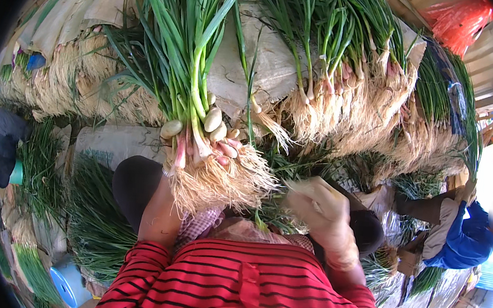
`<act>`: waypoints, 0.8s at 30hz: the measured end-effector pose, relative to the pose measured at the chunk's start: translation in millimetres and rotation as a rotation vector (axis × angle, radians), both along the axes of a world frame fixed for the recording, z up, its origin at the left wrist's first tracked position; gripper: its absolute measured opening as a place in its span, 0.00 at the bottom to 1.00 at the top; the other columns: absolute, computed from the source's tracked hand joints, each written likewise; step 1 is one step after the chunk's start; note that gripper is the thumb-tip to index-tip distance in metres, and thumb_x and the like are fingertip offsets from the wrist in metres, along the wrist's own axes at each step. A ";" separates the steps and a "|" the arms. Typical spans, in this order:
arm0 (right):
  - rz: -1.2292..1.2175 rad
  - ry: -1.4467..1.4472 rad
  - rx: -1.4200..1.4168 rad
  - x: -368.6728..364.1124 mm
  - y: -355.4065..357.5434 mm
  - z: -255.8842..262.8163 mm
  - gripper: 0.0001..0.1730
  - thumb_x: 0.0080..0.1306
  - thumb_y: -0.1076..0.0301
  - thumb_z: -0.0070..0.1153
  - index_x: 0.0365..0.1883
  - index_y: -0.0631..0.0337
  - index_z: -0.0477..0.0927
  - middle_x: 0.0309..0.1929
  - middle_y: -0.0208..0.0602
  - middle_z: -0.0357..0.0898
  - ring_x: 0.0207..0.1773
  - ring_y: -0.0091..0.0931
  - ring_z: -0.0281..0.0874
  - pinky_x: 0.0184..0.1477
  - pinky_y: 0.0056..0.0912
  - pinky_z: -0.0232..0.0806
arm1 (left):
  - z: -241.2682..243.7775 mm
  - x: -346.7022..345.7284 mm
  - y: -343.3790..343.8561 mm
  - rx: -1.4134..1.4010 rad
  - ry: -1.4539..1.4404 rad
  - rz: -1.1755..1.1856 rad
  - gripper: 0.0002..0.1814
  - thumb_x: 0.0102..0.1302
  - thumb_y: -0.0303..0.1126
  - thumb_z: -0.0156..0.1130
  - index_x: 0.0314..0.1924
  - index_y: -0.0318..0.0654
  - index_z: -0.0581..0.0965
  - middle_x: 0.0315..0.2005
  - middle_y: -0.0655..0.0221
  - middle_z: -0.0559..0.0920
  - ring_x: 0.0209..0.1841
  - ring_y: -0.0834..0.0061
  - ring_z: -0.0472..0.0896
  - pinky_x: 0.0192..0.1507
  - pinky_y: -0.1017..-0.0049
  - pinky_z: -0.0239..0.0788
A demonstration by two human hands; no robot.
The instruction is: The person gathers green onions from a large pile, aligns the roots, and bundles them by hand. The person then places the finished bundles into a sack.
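Observation:
My left hand [214, 121] is closed around the stems of a thick bunch of green garlic [199, 86], just above the pinkish bulbs. Its pale fingertips, which look covered, show between the stalks; the rest of the hand is behind the bunch. Long green leaves point away from me, and the tangled, straw-coloured roots [225, 181] hang toward my lap. To the right of those roots is my right hand [320, 204], blurred, with its fingers partly curled. Whether it holds anything is not clear. One loose stalk with roots [272, 123] lies beyond the bunch on pale sacking [257, 51].
Rooted garlic plants [333, 104] are heaped along the far right, more [87, 78] at far left. Loose green leaves [95, 219] lie beside my left knee. A blue bucket [68, 286] is at lower left. Another person [463, 240] in blue sits at right, holding stalks.

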State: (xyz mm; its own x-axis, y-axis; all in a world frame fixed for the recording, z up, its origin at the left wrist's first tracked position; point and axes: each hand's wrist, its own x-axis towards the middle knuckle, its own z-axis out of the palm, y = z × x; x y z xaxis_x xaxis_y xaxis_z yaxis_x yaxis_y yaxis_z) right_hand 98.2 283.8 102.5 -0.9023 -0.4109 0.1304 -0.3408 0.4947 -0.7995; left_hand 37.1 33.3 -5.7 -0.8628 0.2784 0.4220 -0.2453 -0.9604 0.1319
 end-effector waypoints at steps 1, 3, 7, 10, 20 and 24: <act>0.046 0.219 0.138 -11.2 -18.0 -10.0 0.15 0.54 0.75 0.62 0.40 0.64 0.78 0.30 0.38 0.76 0.26 0.27 0.76 0.26 0.25 0.67 | -1.6 -1.2 1.2 -0.023 -0.009 0.010 0.37 0.54 0.45 0.56 0.61 0.38 0.58 0.32 0.69 0.65 0.36 0.70 0.67 0.45 0.59 0.58; 0.105 0.425 0.153 -31.0 -49.4 -27.6 0.20 0.52 0.74 0.62 0.45 0.61 0.76 0.29 0.39 0.75 0.27 0.34 0.76 0.29 0.32 0.69 | -7.6 -6.2 -0.3 -0.072 -0.021 0.028 0.37 0.53 0.44 0.57 0.60 0.35 0.58 0.33 0.67 0.67 0.39 0.67 0.70 0.45 0.59 0.61; 0.119 0.375 0.137 -45.1 -62.3 -49.0 0.23 0.48 0.76 0.57 0.46 0.57 0.76 0.28 0.37 0.75 0.29 0.37 0.76 0.30 0.33 0.70 | 3.4 0.9 6.3 -0.076 -0.155 0.107 0.37 0.52 0.44 0.58 0.59 0.32 0.59 0.36 0.62 0.70 0.44 0.59 0.73 0.48 0.55 0.66; 0.038 0.223 0.000 -52.9 -50.7 -40.0 0.11 0.54 0.78 0.54 0.37 0.60 0.78 0.25 0.36 0.76 0.25 0.32 0.76 0.28 0.30 0.69 | -1.9 -1.3 0.9 -0.056 -0.025 0.031 0.39 0.54 0.44 0.59 0.62 0.35 0.57 0.37 0.64 0.71 0.44 0.60 0.72 0.56 0.49 0.57; 0.001 -0.051 0.306 -7.1 62.1 -65.2 0.06 0.55 0.75 0.58 0.33 0.63 0.79 0.34 0.39 0.79 0.32 0.33 0.78 0.36 0.29 0.70 | -46.4 -3.6 -12.1 -0.080 0.085 -0.039 0.39 0.60 0.47 0.51 0.68 0.39 0.51 0.56 0.57 0.70 0.62 0.47 0.63 0.56 0.38 0.52; -0.028 0.125 0.123 -2.1 11.5 -60.2 0.09 0.51 0.79 0.59 0.33 0.62 0.79 0.32 0.38 0.78 0.35 0.35 0.77 0.38 0.33 0.71 | -15.0 0.8 -1.1 0.041 -0.096 0.030 0.36 0.58 0.37 0.53 0.64 0.30 0.54 0.50 0.50 0.69 0.56 0.45 0.69 0.51 0.38 0.62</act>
State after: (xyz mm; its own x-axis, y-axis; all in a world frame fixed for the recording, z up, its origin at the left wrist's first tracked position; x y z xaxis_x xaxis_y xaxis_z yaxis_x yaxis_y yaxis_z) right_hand 96.1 295.4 42.3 -0.8934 -0.4061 0.1921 -0.4185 0.5968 -0.6846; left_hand 38.0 32.2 -20.7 -0.9077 0.2357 0.3471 -0.2258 -0.9717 0.0695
